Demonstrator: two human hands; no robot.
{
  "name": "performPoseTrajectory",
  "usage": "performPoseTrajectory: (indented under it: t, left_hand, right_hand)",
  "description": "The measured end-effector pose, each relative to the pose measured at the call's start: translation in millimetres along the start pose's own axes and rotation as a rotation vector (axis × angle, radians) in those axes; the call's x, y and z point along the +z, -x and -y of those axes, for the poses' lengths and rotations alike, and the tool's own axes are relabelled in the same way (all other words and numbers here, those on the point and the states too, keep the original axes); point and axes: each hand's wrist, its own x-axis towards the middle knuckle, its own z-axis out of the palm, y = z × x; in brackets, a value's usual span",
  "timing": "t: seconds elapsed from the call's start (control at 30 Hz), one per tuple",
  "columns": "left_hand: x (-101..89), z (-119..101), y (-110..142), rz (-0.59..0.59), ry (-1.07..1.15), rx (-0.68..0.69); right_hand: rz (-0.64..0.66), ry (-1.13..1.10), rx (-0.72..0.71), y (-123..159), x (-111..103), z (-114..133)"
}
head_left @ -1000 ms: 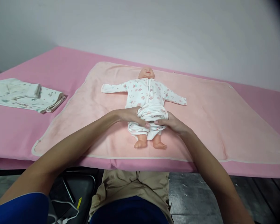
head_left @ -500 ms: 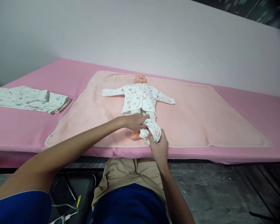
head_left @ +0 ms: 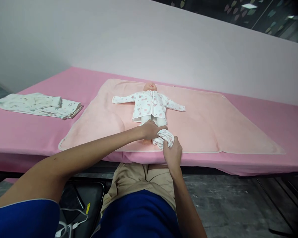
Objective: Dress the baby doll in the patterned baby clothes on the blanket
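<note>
Baby pants [head_left: 165, 138]: white with small print, bunched in a roll; just right of and below frame centre, over the lower end of the doll [head_left: 150, 87].
Right hand [head_left: 173, 150]: gripping the roll's lower right side, thumb pressed on the cloth; below centre.
Left hand [head_left: 151, 130]: just left of the roll, across the doll's lower legs; fingers reach the upper left edge of the cloth. From where I stand I can't tell if they pinch it.
Doll: on its back, head toward the top of the frame, arms spread; legs white below the hem. One foot partly visible under the left hand.
Jacket [head_left: 151, 103]: white, printed, on the doll, front edges meeting down the middle; sleeves stretched left and right.
Blanket [head_left: 198, 122]: pale pink, light edging, spread under the doll across mid-frame; a crease on its right part.
Pink cover [head_left: 258, 119]: under the blanket, runs off the right edge of the frame.
Folded clothes [head_left: 32, 107]: white, printed, stacked on the cover at mid-left, apart from the blanket.
Chair [head_left: 95, 195]: black, lower left; dark flat device [head_left: 72, 201], white cable [head_left: 76, 211] and yellow tag [head_left: 88, 208] on the seat.
Wall [head_left: 101, 39]: pale, behind; dark pane with leaf shapes [head_left: 213, 15] at upper right.
</note>
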Motion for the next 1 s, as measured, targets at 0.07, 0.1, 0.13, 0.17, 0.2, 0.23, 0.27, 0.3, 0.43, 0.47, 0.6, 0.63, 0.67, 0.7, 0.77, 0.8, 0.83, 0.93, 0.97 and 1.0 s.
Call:
performPoseTrajectory:
  t: [0.07, 0.1, 0.13, 0.17, 0.2, 0.23, 0.27, 0.3, 0.43, 0.47, 0.6, 0.63, 0.67, 0.7, 0.77, 0.8, 0.83, 0.93, 0.97, 1.0]
  left_hand:
    - [0.8, 0.5, -1.2, -0.007, 0.002, -0.003]
    - [1.4, 2.0, -1.3, -0.022, 0.02, -0.003]
    - [2.3, 4.6, -1.1, -0.047, 0.054, 0.004]
    - [3.5, 8.2, -0.7, -0.079, 0.105, 0.014]
    - [4.8, 12.6, -0.1, -0.112, 0.168, 0.027]
    - [6.2, 17.6, 0.7, -0.14, 0.235, 0.039]
    - [7.6, 22.8, 1.7, -0.16, 0.304, 0.047]
    - [8.8, 27.8, 2.8, -0.172, 0.377, 0.051]
    - [10.9, 40.9, 9.2, -0.247, 0.712, 0.136]
    - [11.0, 42.2, 11.0, -0.274, 0.78, 0.168]
    - [10.2, 42.6, 17.0, -0.308, 0.877, 0.198]
    - [9.9, 42.1, 17.9, -0.304, 0.878, 0.193]
    - [9.7, 41.7, 18.4, -0.3, 0.88, 0.187]
    - [9.6, 41.2, 18.6, -0.3, 0.884, 0.179]
    - [9.9, 40.4, 17.9, -0.315, 0.901, 0.162]
    - [10.3, 40.1, 17.3, -0.329, 0.912, 0.156]
    - [10.8, 39.9, 16.5, -0.346, 0.924, 0.151]
    - [12.0, 40.0, 14.4, -0.383, 0.96, 0.148]
    - [12.2, 40.1, 14.0, -0.388, 0.968, 0.148]
    - [12.2, 40.2, 13.9, -0.388, 0.972, 0.147]
  right_hand:
    - [0.025, -0.021, 0.055, -3.4, -1.9, -1.0]
    - [0.028, -0.041, 0.073, -4.9, -2.1, -1.6]
    - [0.029, -0.067, 0.084, -6.2, -1.6, -2.1]
    - [0.03, -0.102, 0.088, -7.4, -0.4, -2.5]
    - [0.032, -0.144, 0.087, -8.5, 1.3, -2.6]
    - [0.035, -0.191, 0.082, -9.6, 3.4, -2.3]
    - [0.038, -0.24, 0.077, -10.8, 5.5, -1.7]
    - [0.04, -0.289, 0.07, -12.0, 7.4, -0.7]
    - [0.077, -0.422, 0.025, -20.2, 6.3, 5.7]
    - [0.099, -0.432, 0.004, -23.7, 3.7, 7.2]
    - [0.265, -0.445, -0.096, -43.0, -9.5, 7.2]
    - [0.311, -0.45, -0.114, -48.2, -12.1, 5.7]
    - [0.348, -0.455, -0.128, -52.9, -14.0, 3.9]
    - [0.374, -0.462, -0.138, -57.0, -15.1, 1.9]
    - [0.406, -0.492, -0.148, -62.6, -15.2, -2.2]
    - [0.421, -0.518, -0.147, -64.0, -14.2, -4.1]
    - [0.441, -0.551, -0.141, -64.6, -12.5, -6.0]
    - [0.513, -0.679, -0.103, -64.2, -5.3, -11.5]
    - [0.539, -0.715, -0.094, -64.2, -2.9, -13.3]
    - [0.566, -0.742, -0.09, -64.6, -0.9, -15.1]
